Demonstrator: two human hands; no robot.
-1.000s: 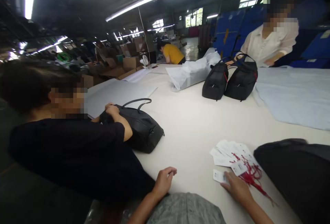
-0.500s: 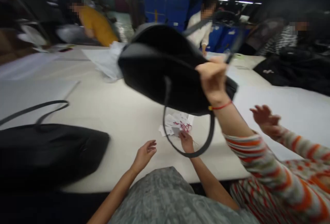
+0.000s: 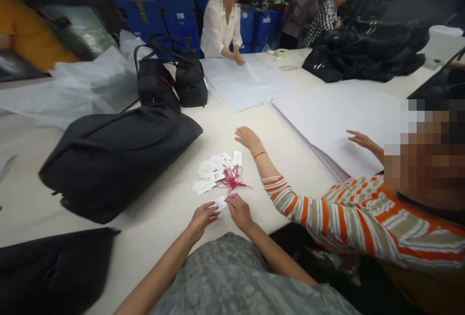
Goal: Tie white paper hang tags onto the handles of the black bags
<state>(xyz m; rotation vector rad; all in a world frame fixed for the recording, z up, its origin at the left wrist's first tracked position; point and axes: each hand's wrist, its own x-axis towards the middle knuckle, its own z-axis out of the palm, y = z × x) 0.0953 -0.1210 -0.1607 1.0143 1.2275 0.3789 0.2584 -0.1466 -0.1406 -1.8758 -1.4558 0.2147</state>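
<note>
Near the front edge of the table, a small white hang tag [image 3: 220, 202] sits between my two hands. My left hand [image 3: 203, 219] pinches its left side with closed fingers. At its right end, my right hand [image 3: 240, 212] has fingertips closed on the tag; whether they also grip its string I cannot make out. Just beyond lies a fanned pile of white hang tags [image 3: 209, 175] with red strings [image 3: 232, 178] tangled at its right side. A large black bag [image 3: 116, 155] lies on its side to the left of the pile.
A co-worker's striped arm [image 3: 301, 203] reaches over the table [image 3: 261, 199] on my right. Another black bag [image 3: 54, 271] lies front left, and two smaller black bags [image 3: 191, 80] stand behind. White sheets [image 3: 327, 116] are stacked at right; a person in white [image 3: 221, 24] works opposite.
The co-worker's raised hand has let go of the black bag, which now lies on the table. My hands have come together at a tag taken from the pile. The view has turned right.
</note>
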